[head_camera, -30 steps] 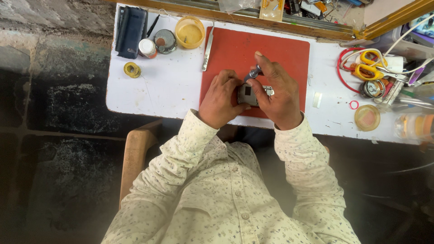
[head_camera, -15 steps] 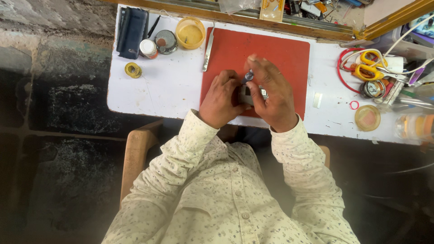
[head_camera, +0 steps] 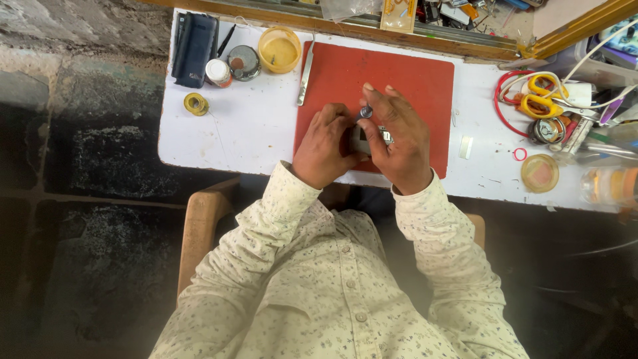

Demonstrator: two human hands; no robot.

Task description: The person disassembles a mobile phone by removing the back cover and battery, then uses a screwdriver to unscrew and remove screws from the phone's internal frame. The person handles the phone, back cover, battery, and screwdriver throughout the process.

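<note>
- A dark case (head_camera: pixel 195 41) lies at the bench's (head_camera: pixel 252 129) far left corner, with a small yellow tape roll (head_camera: pixel 196 104) just nearer the front edge; a white-capped jar (head_camera: pixel 217 70), a round tin (head_camera: pixel 243 61) and a yellow bowl (head_camera: pixel 279 49) stand along the back edge.
- Metal tweezers (head_camera: pixel 306 74) lie at the left edge of the red mat (head_camera: pixel 412 80).
- The left hand (head_camera: pixel 324 146) is curled around a small grey metal device (head_camera: pixel 369 138) near the mat's front edge, steadying it.
- The right hand (head_camera: pixel 397 143) has shifted since a second ago: its fingers now rise more upright, pinching a slim dark-tipped tool (head_camera: pixel 363 113) against the device, which suggests fine work on its top.
- Both hands cover most of the device; what kind it is cannot be told.
- Yellow scissors (head_camera: pixel 541 100) and a red cable (head_camera: pixel 506 110) crowd the right end, partly cut off.
</note>
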